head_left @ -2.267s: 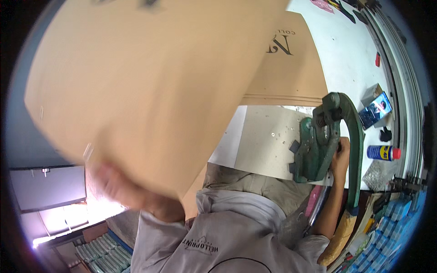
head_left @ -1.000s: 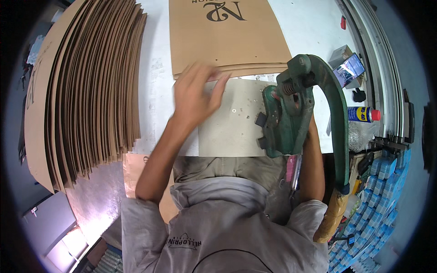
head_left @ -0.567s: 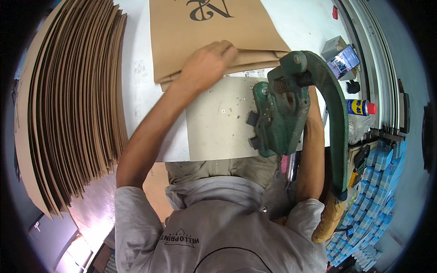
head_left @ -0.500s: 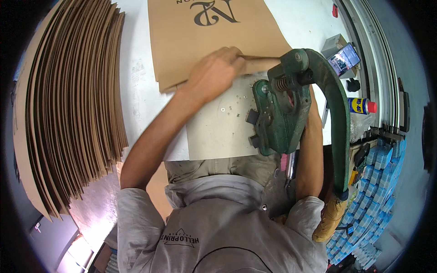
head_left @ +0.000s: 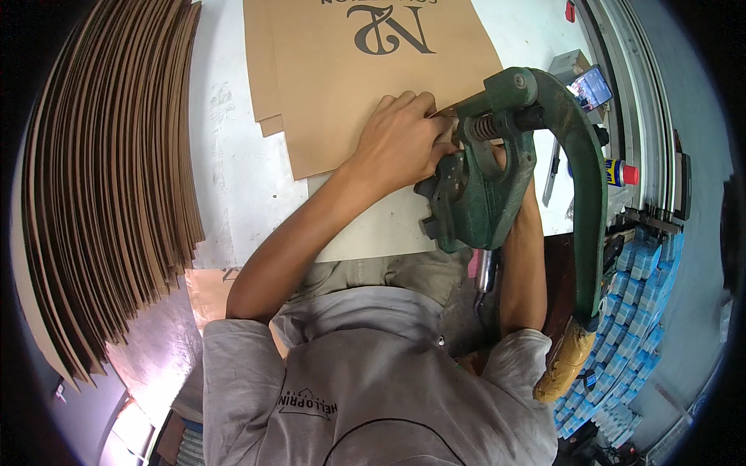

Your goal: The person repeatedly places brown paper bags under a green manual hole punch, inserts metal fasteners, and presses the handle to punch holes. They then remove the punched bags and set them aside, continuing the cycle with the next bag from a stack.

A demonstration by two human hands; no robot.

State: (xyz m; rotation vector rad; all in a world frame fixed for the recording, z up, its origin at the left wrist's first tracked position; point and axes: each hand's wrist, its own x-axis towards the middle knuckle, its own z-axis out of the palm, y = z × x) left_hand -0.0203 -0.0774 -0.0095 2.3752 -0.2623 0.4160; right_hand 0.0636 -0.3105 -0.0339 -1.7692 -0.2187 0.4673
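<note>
A flat brown paper bag (head_left: 326,93) with black print lies on the table, partly covering another brown bag sheet (head_left: 264,85). My left hand (head_left: 404,136) is closed on the near edge of the top bag, its fingertips right by the jaw of a green hand press (head_left: 489,190). Beyond the press body, my right hand (head_left: 500,157) is mostly hidden, so its fingers cannot be made out. The press's long curved lever (head_left: 583,179) arches down on the right to a handle wrapped in yellowish tape (head_left: 569,363).
A thick row of brown folded bags (head_left: 109,171) stands along the left side. On the right are a phone (head_left: 592,88) leaning on a grey box, a cutter knife (head_left: 551,175), a spray can with a red cap (head_left: 622,173) and blue-and-white packs (head_left: 622,334).
My left hand has moved right to the press jaw, and the top bag has shifted right and nearer with it. The small rings on the pale sheet are now covered.
</note>
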